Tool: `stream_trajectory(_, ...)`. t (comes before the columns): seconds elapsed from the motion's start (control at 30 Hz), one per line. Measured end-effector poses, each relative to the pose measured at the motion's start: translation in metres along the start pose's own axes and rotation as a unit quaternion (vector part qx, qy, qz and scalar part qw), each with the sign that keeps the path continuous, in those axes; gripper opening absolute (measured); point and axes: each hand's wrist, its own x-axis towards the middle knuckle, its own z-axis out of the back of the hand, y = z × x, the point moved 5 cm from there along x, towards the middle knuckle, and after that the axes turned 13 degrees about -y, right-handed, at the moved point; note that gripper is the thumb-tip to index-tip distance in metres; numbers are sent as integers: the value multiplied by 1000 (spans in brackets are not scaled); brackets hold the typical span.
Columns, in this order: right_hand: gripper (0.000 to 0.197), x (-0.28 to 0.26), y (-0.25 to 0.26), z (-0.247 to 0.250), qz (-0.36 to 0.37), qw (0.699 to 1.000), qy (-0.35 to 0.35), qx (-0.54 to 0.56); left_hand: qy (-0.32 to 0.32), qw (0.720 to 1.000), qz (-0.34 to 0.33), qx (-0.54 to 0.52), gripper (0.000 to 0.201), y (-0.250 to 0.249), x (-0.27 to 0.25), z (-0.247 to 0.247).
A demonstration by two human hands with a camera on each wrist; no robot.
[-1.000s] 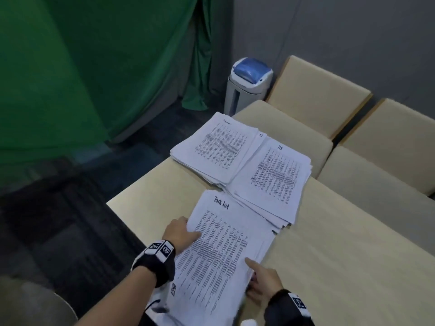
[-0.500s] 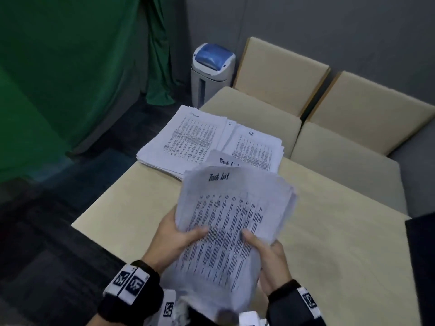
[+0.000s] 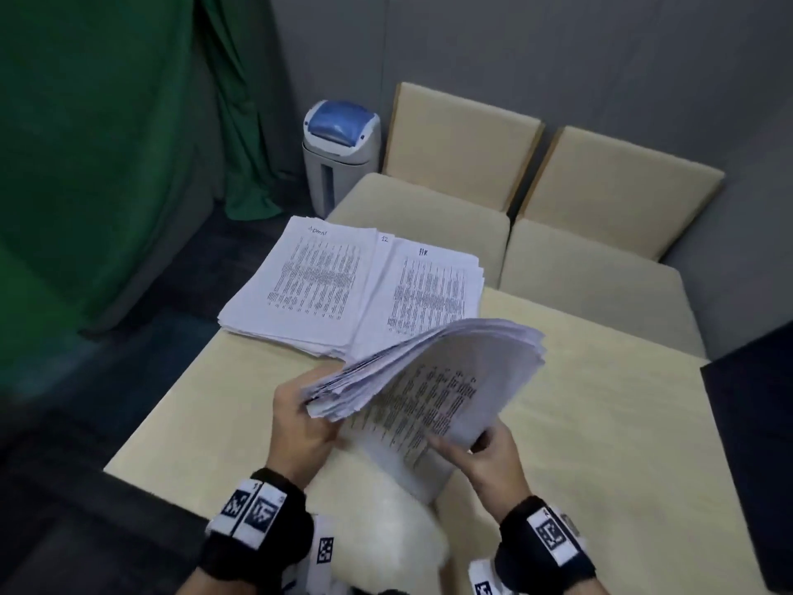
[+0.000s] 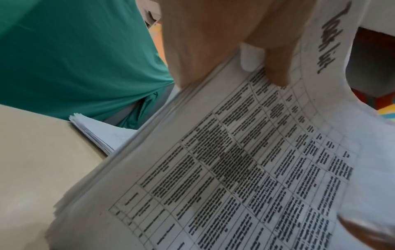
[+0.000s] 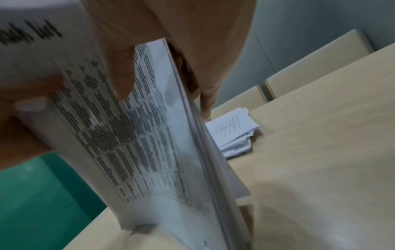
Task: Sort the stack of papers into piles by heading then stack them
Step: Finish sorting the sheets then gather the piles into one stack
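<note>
Above the near part of the counter point(image 3: 600, 423), both hands hold one thick sheaf of papers point(image 3: 433, 380) between them. The left hand point(image 3: 302, 416) grips its left edge, thumb on the printed top sheet (headed "Task list" in the wrist views); the right hand point(image 3: 485, 455) pinches the lower right edge, thumb on top and fingers behind. The sheaf is lifted clear of the counter and bowed, its far end curling over. Beyond the hands, two sorted piles point(image 3: 343, 289) lie side by side, overlapping, at the counter's far left corner. Two beige chairs point(image 3: 558, 199) and a bin point(image 3: 341, 152) stand behind.
</note>
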Motion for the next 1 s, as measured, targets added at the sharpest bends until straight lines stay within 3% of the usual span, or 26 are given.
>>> stream_trajectory(0.1,59,6,-24,10,-52,998,-25,10,-38,994,70,-71,30,-3,6,-2)
stream_trajectory(0.23,113,-2,-53,26,-161,978,-89,98,-80,957,146,-238,27,-9,18,15)
stream_trajectory(0.27,113,-4,-56,27,-184,968,-94,142,-69,945,169,-273,34,-9,21,18)
stream_trajectory(0.33,79,-7,-42,22,-205,950,-74,225,-32,928,219,-299,43,-4,20,15)
stream_trajectory(0.4,46,-5,-5,15,-171,940,-45,293,8,918,263,-298,44,9,13,8)
stream_trajectory(0.53,30,11,38,45,-48,963,-120,237,-24,924,260,-281,64,32,30,43)
stream_trajectory(0.6,21,15,46,63,9,980,-146,137,-10,953,243,-179,58,40,48,62)
stream_trajectory(0.67,15,14,52,71,40,987,-141,66,76,971,223,-47,54,44,49,51)
stream_trajectory(0.73,18,10,48,70,45,988,-141,45,65,978,200,11,51,51,39,35)
stream_trajectory(0.8,22,2,32,66,36,987,-153,42,-14,980,198,0,22,58,25,29)
stream_trajectory(0.83,23,-2,23,65,36,985,-163,42,-36,978,206,-9,17,62,17,28)
stream_trajectory(1.0,46,-19,4,82,114,966,-228,-49,-7,983,182,-12,19,67,3,25)
